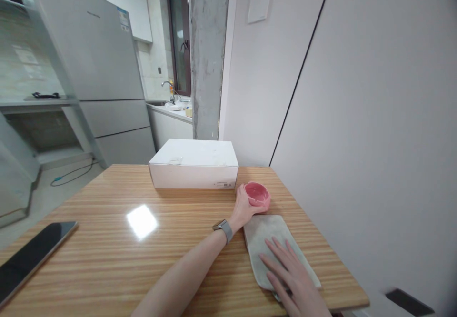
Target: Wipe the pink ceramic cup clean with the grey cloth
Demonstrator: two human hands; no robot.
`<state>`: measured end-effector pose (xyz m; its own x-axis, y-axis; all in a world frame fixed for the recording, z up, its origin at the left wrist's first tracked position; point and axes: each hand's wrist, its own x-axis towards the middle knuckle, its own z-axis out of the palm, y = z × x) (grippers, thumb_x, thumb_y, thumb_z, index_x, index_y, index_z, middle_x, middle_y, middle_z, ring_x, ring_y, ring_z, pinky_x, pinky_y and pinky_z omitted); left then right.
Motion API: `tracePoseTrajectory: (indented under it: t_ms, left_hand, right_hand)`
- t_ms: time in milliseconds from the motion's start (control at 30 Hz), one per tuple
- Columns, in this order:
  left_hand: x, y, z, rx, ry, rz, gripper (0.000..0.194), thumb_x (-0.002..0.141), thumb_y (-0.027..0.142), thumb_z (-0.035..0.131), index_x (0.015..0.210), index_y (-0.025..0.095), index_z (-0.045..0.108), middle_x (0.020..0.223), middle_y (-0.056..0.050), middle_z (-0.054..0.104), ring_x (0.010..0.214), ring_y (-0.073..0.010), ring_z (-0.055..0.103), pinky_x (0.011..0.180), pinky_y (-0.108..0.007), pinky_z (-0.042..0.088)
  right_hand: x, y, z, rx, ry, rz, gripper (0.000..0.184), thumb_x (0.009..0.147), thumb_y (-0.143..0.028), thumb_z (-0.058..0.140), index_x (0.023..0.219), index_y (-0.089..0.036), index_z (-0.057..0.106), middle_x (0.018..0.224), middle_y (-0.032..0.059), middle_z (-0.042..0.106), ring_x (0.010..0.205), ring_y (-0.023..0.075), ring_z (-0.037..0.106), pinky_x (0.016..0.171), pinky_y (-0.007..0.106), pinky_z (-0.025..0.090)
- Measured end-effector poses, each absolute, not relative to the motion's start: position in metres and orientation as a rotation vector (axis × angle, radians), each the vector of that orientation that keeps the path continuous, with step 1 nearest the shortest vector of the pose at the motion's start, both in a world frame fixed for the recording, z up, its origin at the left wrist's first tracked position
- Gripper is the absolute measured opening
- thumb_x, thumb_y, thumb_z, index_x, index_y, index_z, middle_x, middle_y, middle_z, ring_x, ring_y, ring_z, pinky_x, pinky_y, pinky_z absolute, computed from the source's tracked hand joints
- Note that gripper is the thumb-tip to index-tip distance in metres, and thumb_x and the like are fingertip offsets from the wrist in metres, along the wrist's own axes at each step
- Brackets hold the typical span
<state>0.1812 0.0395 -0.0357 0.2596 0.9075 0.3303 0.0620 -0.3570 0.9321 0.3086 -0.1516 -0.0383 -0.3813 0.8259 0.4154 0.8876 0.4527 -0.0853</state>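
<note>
My left hand (243, 208), with a grey-banded watch (224, 230) on its wrist, grips a round pink ashtray (257, 194) from its left side. The ashtray is upright near the far right of the table, and notches show in its rim. Just in front of it a folded grey cloth (266, 231) lies flat. My right hand (291, 274) rests on the near part of this cloth, palm down, fingers spread.
A white box (194, 176) stands at the table's far edge, left of the ashtray. On the left side of the wooden table (107, 260) lies a dark phone (32, 255). A pale wall (357, 117) runs along the right. A fridge (96, 60) stands beyond.
</note>
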Motion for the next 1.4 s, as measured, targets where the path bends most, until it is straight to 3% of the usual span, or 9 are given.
tracePoseTrajectory:
  t_ms: [133, 233, 333, 467, 600, 900, 1400]
  left_hand:
    - [0.159, 0.027, -0.020, 1.725, 0.945, 1.186, 0.086, 0.051, 0.038, 0.085, 0.122, 0.015, 0.043, 0.129, -0.015, 0.042, 0.124, -0.0296, 0.039, 0.106, -0.042, 0.029]
    - [0.123, 0.001, 0.000, 1.881, 0.920, 1.121, 0.076, 0.067, 0.040, 0.075, 0.131, 0.016, 0.040, 0.140, -0.016, 0.037, 0.130, -0.0270, 0.035, 0.109, -0.040, 0.028]
    - [0.076, -0.034, 0.013, 2.050, 0.917, 0.977, 0.039, 0.084, 0.036, 0.056, 0.120, 0.022, 0.053, 0.123, -0.008, 0.056, 0.114, -0.0207, 0.051, 0.101, -0.036, 0.038]
    - [0.020, -0.071, -0.002, 2.155, 1.205, 0.840, 0.017, 0.088, 0.027, 0.048, 0.090, 0.021, 0.063, 0.091, -0.003, 0.066, 0.086, -0.0166, 0.061, 0.079, -0.028, 0.046]
    - [-0.013, -0.091, -0.029, 2.288, 1.588, 0.618, 0.023, 0.090, 0.023, 0.043, 0.074, 0.019, 0.058, 0.072, -0.003, 0.064, 0.066, -0.0164, 0.060, 0.060, -0.027, 0.041]
    - [-0.021, -0.107, -0.040, 2.492, 1.660, 0.593, 0.025, 0.092, 0.023, 0.041, 0.073, 0.021, 0.057, 0.072, -0.001, 0.067, 0.068, -0.0173, 0.063, 0.061, -0.027, 0.041]
    - [-0.021, -0.107, -0.039, 2.463, 1.681, 0.585, 0.024, 0.091, 0.023, 0.041, 0.074, 0.022, 0.056, 0.073, -0.001, 0.066, 0.069, -0.0185, 0.064, 0.062, -0.029, 0.044]
  right_hand:
    - [0.283, -0.151, -0.036, -1.349, -2.243, -0.267, 0.043, 0.091, -0.027, 0.051, 0.134, -0.025, 0.049, 0.141, 0.0073, 0.046, 0.132, 0.0268, 0.040, 0.102, 0.045, 0.045]
    - [0.259, -0.146, -0.034, -1.248, -2.206, -0.266, 0.038, 0.090, -0.025, 0.051, 0.128, -0.023, 0.053, 0.135, 0.0093, 0.054, 0.127, 0.0250, 0.047, 0.097, 0.039, 0.049]
    - [0.231, -0.138, -0.035, -1.186, -2.138, -0.184, 0.023, 0.092, -0.019, 0.046, 0.109, -0.021, 0.061, 0.116, 0.0103, 0.064, 0.109, 0.0206, 0.060, 0.091, 0.033, 0.051]
    - [0.193, -0.127, -0.034, -1.319, -2.140, -0.040, 0.024, 0.093, -0.016, 0.038, 0.081, -0.020, 0.058, 0.082, 0.0060, 0.065, 0.077, 0.0182, 0.063, 0.069, 0.030, 0.050]
    - [0.165, -0.119, -0.036, -1.482, -2.183, -0.027, 0.023, 0.091, -0.017, 0.044, 0.071, -0.021, 0.053, 0.067, 0.0014, 0.062, 0.062, 0.0183, 0.061, 0.057, 0.028, 0.039]
    - [0.153, -0.118, -0.045, -1.585, -2.164, -0.056, 0.026, 0.093, -0.021, 0.043, 0.069, -0.022, 0.051, 0.062, -0.0009, 0.064, 0.056, 0.0167, 0.061, 0.054, 0.027, 0.028]
    - [0.157, -0.121, -0.045, -1.533, -2.131, -0.049, 0.032, 0.096, -0.025, 0.035, 0.067, -0.022, 0.049, 0.060, -0.0005, 0.063, 0.055, 0.0151, 0.060, 0.054, 0.026, 0.027]
